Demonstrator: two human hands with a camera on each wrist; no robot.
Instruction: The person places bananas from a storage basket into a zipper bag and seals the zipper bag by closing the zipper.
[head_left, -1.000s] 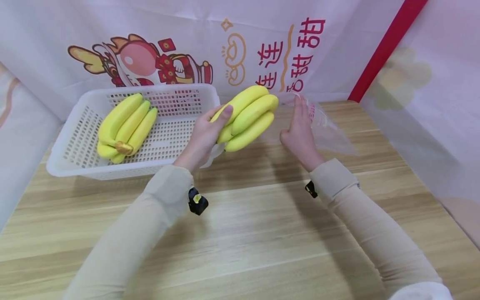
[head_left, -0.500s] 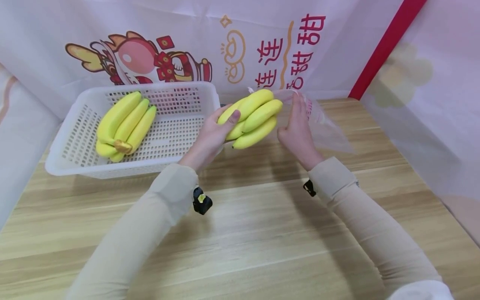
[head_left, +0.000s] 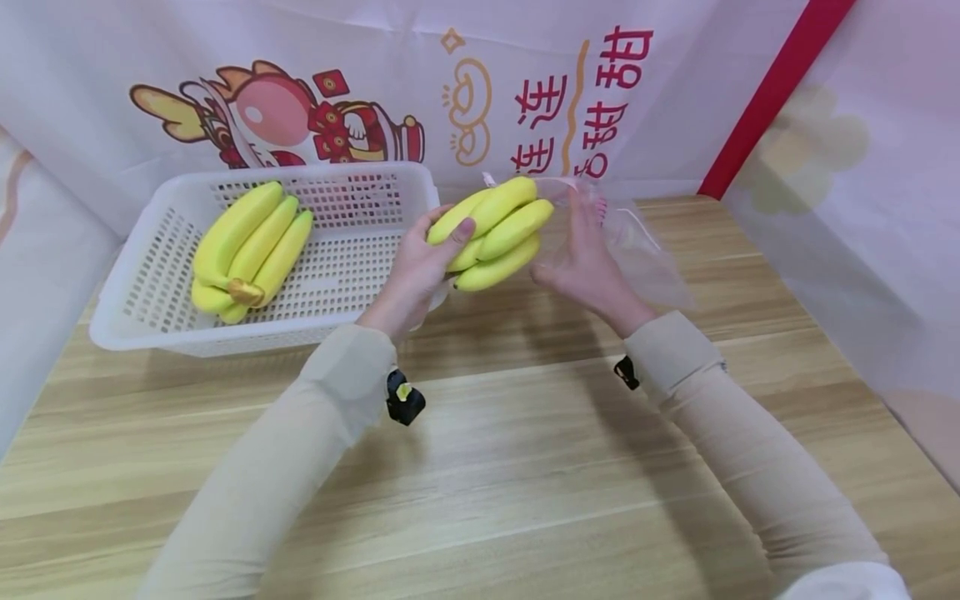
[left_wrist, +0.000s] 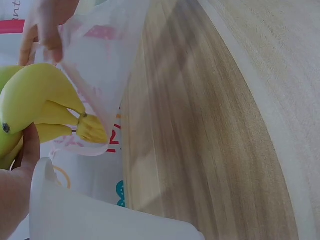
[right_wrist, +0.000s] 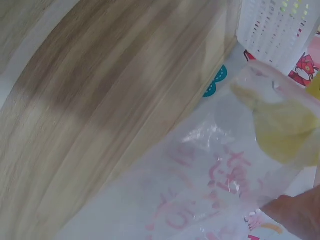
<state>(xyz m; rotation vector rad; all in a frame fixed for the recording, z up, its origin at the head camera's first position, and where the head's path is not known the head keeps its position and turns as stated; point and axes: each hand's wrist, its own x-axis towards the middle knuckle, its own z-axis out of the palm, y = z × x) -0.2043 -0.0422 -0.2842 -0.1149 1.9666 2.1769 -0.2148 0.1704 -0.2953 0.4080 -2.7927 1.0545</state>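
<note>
Left hand (head_left: 422, 262) is wrapped round a banana bunch (head_left: 501, 236) just right of the white basket (head_left: 225, 338); right hand (head_left: 588, 271), fingers pretty straight, touches a plastic bag (head_left: 649, 262).

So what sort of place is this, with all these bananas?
Maybe a little indoor booth set up like a fruit stall, though I can't be sure. There's a wood-patterned table, a cartoon-printed cloth backdrop and a white basket holding bananas.
</note>
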